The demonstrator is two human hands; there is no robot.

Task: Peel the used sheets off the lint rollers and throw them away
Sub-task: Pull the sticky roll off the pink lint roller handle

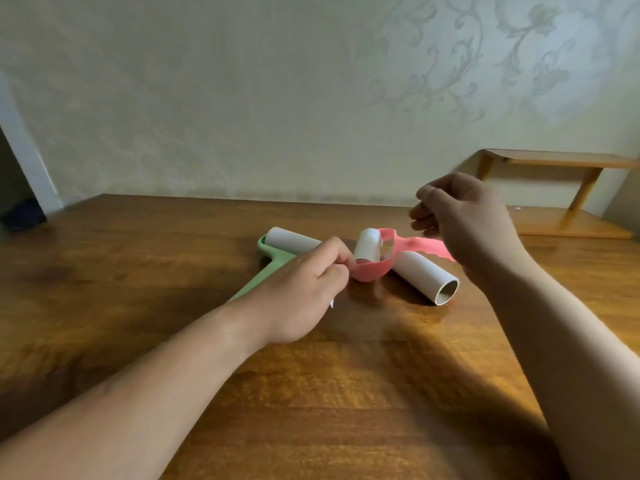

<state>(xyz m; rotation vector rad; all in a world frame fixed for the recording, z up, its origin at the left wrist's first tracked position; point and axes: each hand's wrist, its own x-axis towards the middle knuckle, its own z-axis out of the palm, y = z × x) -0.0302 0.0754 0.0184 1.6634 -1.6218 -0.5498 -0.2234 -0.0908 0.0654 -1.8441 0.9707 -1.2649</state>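
A pink lint roller (369, 271) with a white roll (367, 245) is held just above the wooden table (346, 393), with my left hand (304, 289) gripping its near end. From it a pink strip with a scalloped edge (429, 249) stretches right and ends under my right hand (464, 226), raised with its fingers pinched together. The strip's far end is hidden behind that hand. A green lint roller (266, 271) with a white roll (294, 242) lies on the table behind my left hand. A loose white roll with a cardboard core (424, 273) lies to the right of the pink roller.
A patterned wall rises right behind the table's far edge. A low wooden shelf (554, 161) stands at the back right corner. A dark doorway shows at the far left.
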